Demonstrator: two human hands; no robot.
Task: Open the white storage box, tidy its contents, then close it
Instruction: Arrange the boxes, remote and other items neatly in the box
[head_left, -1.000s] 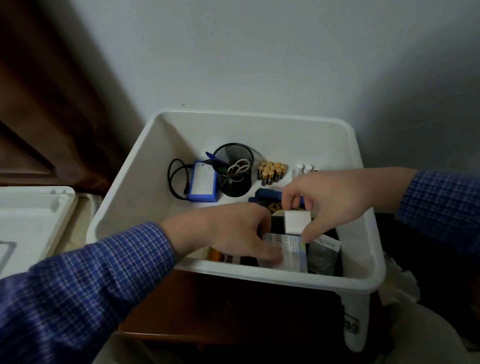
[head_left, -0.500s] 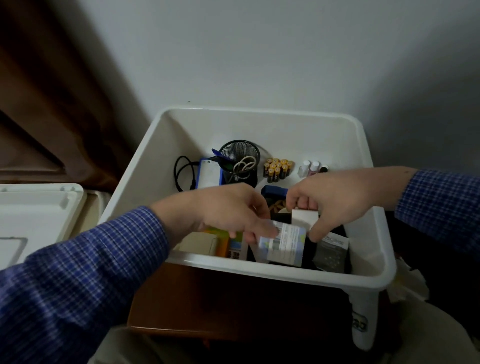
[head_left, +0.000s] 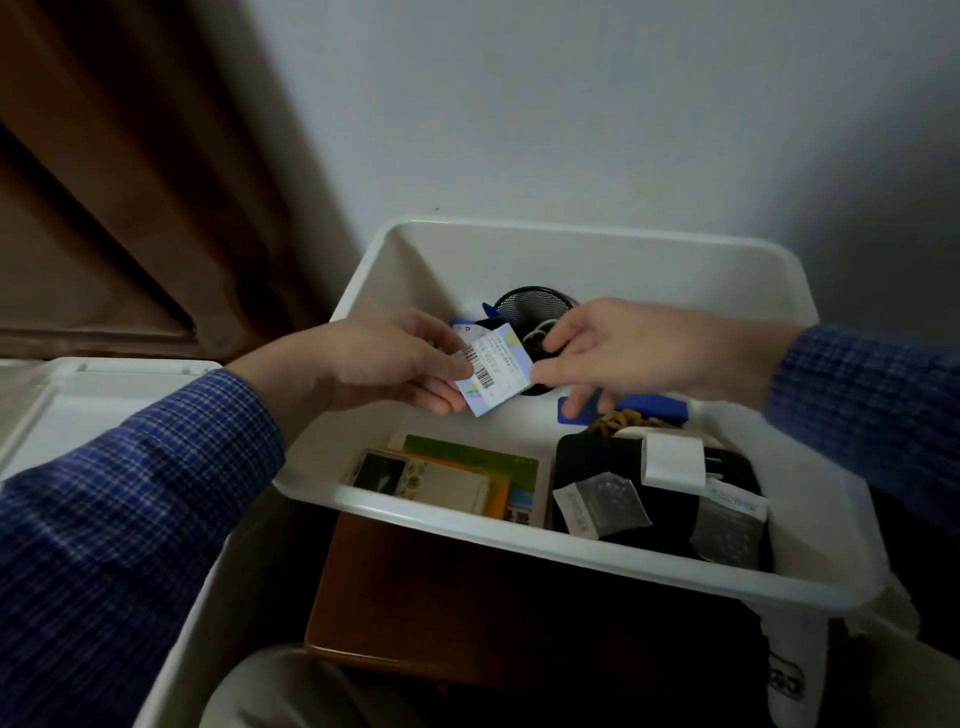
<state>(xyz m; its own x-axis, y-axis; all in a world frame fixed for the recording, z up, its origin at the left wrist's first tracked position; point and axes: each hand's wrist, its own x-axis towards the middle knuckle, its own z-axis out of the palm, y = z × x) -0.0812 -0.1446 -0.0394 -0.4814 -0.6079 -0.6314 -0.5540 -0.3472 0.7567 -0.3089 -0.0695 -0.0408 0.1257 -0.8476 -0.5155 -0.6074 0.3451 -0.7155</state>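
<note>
The white storage box (head_left: 571, 551) stands open on a brown wooden surface, its lid (head_left: 104, 395) lying to the left. My left hand (head_left: 374, 366) pinches a small white and blue card with a barcode (head_left: 493, 371), lifted above the box's middle. My right hand (head_left: 639, 353) reaches in from the right, its thumb touching the card's right edge and its fingers spread. Behind the hands stands a black mesh pen cup (head_left: 530, 306). At the near side lie a stack of flat cards and packets (head_left: 467, 478) and a black item with a white charger (head_left: 670, 462) on it.
A grey wall rises right behind the box, and a brown curtain (head_left: 130, 182) hangs at the left. A blue object (head_left: 639, 408) lies inside under my right hand. Small clear packets (head_left: 727, 525) rest at the near right corner. The wooden surface (head_left: 467, 613) shows below the box.
My left hand has lifted the barcode card out of the near side of the box to above its middle. My right hand let go of the white charger and rose to the card.
</note>
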